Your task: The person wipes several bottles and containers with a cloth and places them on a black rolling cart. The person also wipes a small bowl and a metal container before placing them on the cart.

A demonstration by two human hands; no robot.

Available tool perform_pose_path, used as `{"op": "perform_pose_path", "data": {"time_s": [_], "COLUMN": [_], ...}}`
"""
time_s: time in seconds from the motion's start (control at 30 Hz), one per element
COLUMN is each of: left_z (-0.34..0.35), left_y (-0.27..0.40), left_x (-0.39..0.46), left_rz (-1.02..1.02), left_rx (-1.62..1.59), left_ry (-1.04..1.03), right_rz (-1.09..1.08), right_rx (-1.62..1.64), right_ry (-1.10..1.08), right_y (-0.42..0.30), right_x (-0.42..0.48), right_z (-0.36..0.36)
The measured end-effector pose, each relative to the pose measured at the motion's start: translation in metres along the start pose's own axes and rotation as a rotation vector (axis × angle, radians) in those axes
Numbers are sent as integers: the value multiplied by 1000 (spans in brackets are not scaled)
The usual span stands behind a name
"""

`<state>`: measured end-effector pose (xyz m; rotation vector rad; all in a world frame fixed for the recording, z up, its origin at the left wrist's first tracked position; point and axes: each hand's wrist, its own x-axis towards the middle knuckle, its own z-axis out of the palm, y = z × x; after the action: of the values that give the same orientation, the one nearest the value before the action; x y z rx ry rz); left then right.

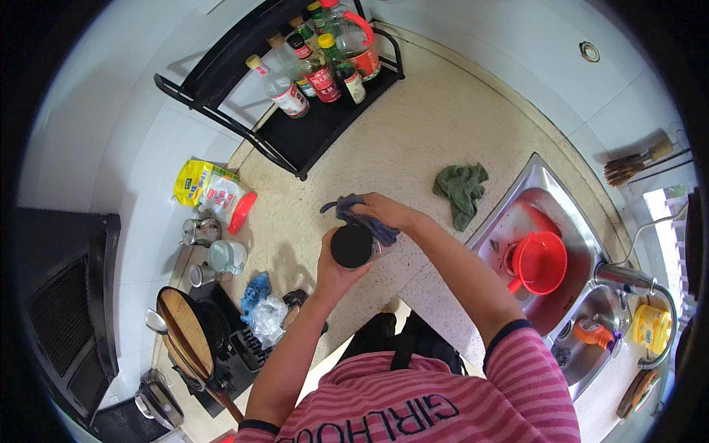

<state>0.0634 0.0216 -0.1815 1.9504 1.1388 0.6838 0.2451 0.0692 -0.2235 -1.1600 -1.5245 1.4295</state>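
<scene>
My left hand (pixel 338 279) is closed around a jar or bottle with a round black lid (pixel 352 246), held over the speckled countertop. A dark blue-grey cloth (pixel 368 221) is pressed against the container's side by my right hand (pixel 382 210), whose fingers grip it. Part of the clear container shows beside the lid; the rest is hidden under the lid, cloth and hands. To the right, a crumpled green cloth (pixel 461 194) lies on the counter (pixel 421 138), apart from both hands.
A black rack (pixel 271 155) with several bottles stands at the back. A steel sink (pixel 498 221) at right holds a red plastic dipper (pixel 540 263). Seasoning bags (pixel 207 188), a glass jar (pixel 227 256), plastic bags (pixel 267 321) and a wooden lid (pixel 185 332) are at left.
</scene>
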Motion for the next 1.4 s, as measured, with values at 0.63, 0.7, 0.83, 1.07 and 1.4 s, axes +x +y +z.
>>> {"op": "perform_pose_path", "data": {"time_s": [0.63, 0.7, 0.83, 1.07, 1.4], "left_z": [9, 9, 7, 18, 47], "left_y": [-11, -14, -20, -21, -9], "left_x": [-2, -2, -1, -5, -20], "left_rz": [43, 60, 63, 41, -121], "left_rx": [-75, -84, 25, -19, -21], "left_ry": [-52, -55, -58, 78, 439], "right_rz": [-251, -229, -289, -130, 321], "right_rx": [-20, -20, -76, 250, 184], "right_ry": [842, 830, 903, 917, 907], "right_y": [-10, -1, 16, 65, 28], "right_x": [-91, -95, -89, -64, -112], "right_z": [92, 103, 108, 93, 87]}}
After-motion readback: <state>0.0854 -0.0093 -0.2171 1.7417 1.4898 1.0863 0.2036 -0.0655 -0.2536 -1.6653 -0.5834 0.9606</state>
